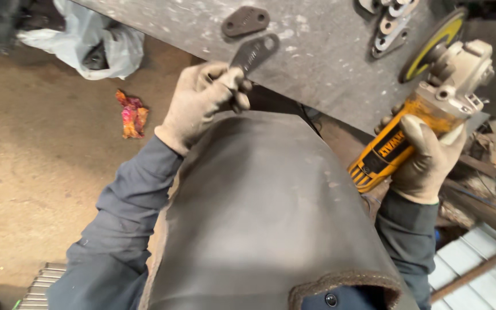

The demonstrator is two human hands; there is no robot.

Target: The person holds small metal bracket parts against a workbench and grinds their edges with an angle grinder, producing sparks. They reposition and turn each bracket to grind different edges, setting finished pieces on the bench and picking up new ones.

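Note:
My left hand [202, 100], in a pale work glove, pinches a flat oval metal plate [254, 53] with a hole at its far end, holding it over the edge of a grey steel table [317, 57]. A second, similar plate [245, 21] lies flat on the table just beyond it. My right hand [429, 158], also gloved, grips the yellow body of an angle grinder [426, 109]. Its disc [434, 43] points up and to the left above the table's edge. A dark leather apron [265, 218] covers my front between both arms.
Several more small metal plates [388, 23] are stacked on the table at the upper right. On the dirt floor at the left lie a crumpled red-orange rag [133, 113] and a white plastic bag [90, 37]. Corrugated sheet metal [477, 258] and wooden scraps sit at the lower right.

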